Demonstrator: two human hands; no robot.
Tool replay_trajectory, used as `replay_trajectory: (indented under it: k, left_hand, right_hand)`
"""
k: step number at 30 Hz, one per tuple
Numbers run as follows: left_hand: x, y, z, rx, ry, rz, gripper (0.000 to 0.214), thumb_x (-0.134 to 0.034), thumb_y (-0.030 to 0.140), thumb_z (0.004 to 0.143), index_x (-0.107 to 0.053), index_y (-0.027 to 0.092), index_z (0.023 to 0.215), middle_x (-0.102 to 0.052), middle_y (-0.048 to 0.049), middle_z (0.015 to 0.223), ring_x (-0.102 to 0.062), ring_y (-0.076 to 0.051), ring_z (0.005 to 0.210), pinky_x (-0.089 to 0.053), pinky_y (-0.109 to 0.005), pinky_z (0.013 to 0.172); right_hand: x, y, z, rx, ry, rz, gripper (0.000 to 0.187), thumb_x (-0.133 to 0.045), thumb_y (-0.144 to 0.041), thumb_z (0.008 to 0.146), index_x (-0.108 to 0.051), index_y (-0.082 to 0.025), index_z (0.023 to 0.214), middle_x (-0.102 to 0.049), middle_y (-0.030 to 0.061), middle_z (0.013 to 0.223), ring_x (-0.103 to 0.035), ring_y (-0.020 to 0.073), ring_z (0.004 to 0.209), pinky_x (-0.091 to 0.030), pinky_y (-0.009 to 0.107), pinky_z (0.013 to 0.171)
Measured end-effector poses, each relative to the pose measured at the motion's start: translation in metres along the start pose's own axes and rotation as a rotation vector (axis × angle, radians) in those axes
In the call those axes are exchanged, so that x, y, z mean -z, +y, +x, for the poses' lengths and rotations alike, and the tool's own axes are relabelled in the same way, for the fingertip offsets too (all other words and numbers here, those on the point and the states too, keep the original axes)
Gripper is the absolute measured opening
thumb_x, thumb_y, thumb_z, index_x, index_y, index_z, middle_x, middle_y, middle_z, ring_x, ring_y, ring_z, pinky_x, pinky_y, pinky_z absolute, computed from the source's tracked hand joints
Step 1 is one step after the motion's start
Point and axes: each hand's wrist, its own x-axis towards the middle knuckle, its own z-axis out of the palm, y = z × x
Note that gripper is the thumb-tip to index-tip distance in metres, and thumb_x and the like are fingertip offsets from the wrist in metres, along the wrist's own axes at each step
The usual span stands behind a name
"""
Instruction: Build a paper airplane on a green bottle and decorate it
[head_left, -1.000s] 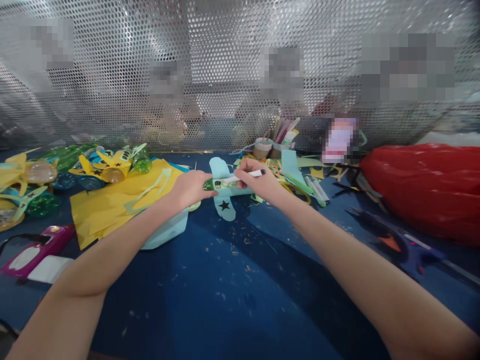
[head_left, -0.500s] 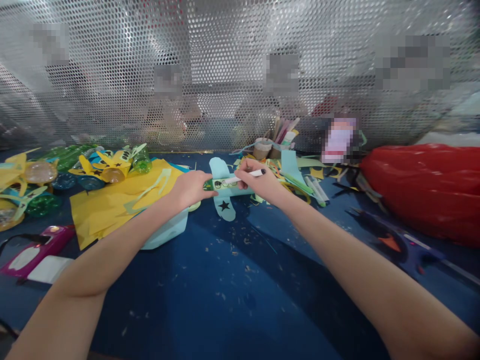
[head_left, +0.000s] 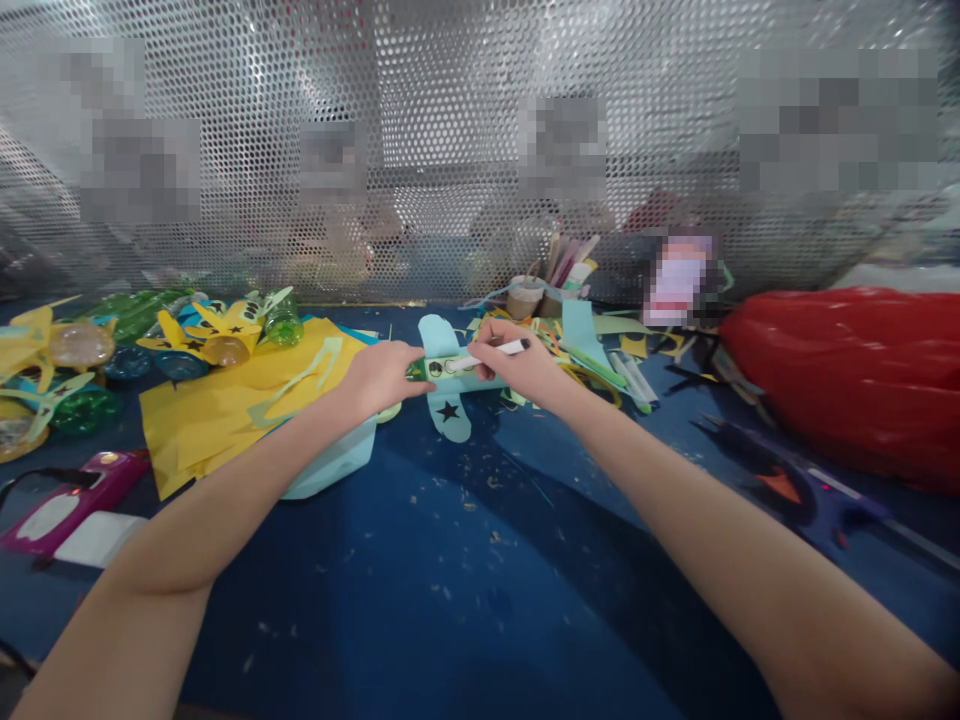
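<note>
A light blue paper toy plane (head_left: 442, 335) lies on the blue table, one wing pointing away from me and the other toward me. A black star marks the near wing, and round black outlines run along the pale strip across its body. My left hand (head_left: 384, 380) pinches the plane's green plastic end (head_left: 416, 371) between thumb and fingers. Closed around a white marker (head_left: 495, 352), my right hand (head_left: 511, 358) rests over the plane's right part. The marker's tip meets the strip near one outline; its black end points right. My right hand hides part of the body.
Yellow paper sheets (head_left: 187, 430) and plastic bottle crafts (head_left: 225, 335) lie left, with a magenta device (head_left: 82, 500) nearer me. A glue gun (head_left: 817, 490) and red plastic bag (head_left: 847, 380) are right. Behind stand cups of sticks (head_left: 525, 295) and a perforated metal screen (head_left: 442, 110).
The marker and my right hand have shifted very slightly left along the strip. My left hand and the plane stay in place.
</note>
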Motion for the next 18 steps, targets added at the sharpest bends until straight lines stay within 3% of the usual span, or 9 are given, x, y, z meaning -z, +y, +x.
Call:
replay_trajectory:
  k: [18]
  left_hand:
    - [0.0003,-0.0001,0.0000,-0.021,-0.003,0.012,0.051,-0.062,0.052,0.081,-0.064,0.020,0.121,-0.069,-0.0086,0.104,-0.063,-0.028,0.096,-0.043,-0.031,0.069]
  right_hand:
    - [0.0006,0.0019,0.0004,0.013,-0.002,-0.010,0.019,-0.057,-0.024,0.078,-0.045,-0.024,0.063,-0.056,-0.0051,0.049,-0.049,0.0120,0.048,-0.039,0.028,0.053]
